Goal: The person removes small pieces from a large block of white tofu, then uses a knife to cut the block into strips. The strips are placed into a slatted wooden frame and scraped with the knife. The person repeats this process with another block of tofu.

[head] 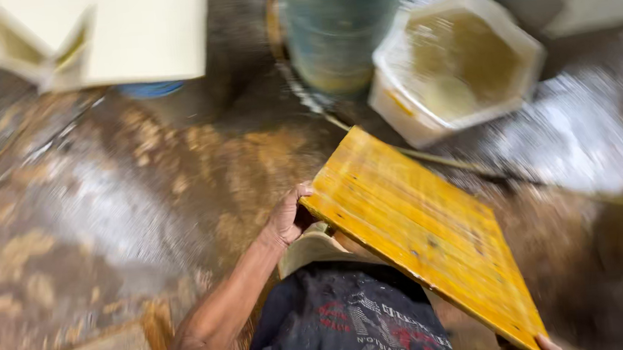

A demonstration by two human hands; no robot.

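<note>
Two hands carry the yellow board (pixel 422 236) tilted at waist height, w/ our left hand (pixel 287 218) gripping its near corner & right hand's (pixel 543 345) fingertips at the far low corner, steadying it above the hexagonal mould (pixel 459 61) & wet floor (pixel 105 215).

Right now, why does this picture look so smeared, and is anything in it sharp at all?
In the head view, motion blur streaks the wet floor, the white hexagonal mould and the blue-green drum in arcs, as if the camera were turning. The yellow board and the left hand gripping its edge are the sharpest. Glare whitens the wet patches. The right hand barely shows at the bottom edge.
</note>
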